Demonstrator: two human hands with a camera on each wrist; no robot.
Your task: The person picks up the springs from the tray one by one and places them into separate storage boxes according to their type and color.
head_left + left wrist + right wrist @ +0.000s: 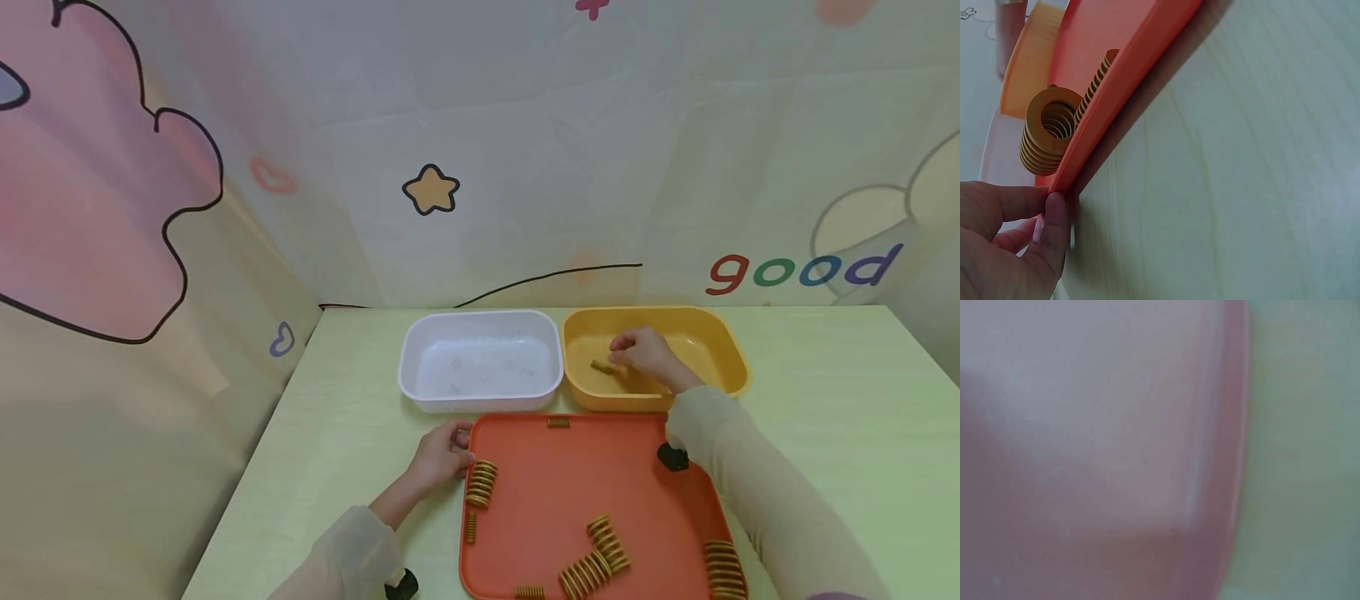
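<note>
- My L hand (437,457) pinches L rim of red tray (555,492).
- My R hand (647,354) is inside yellow bin (637,402), fingers bent; can't tell if it grips anything.
- Short spring (602,367) lies in that bin, just by R fingertips.
- White bin (480,403) sits L of yellow, both on surface (825,417) beyond tray.
- On tray I see 4 lg springs (481,485), 1 nr L hand, + 3 sm springs (558,423) by edges.

On the worktop (825,400), the tray (555,492) lies before two bins; the left bin (480,367) adjoins the right bin (622,402), in which a short spring (602,367) lies left of the right hand (645,352); the left hand (438,457) touches the tray's left rim; two springs (585,575) lie front-centre, five others (482,485) along its edges.
</note>
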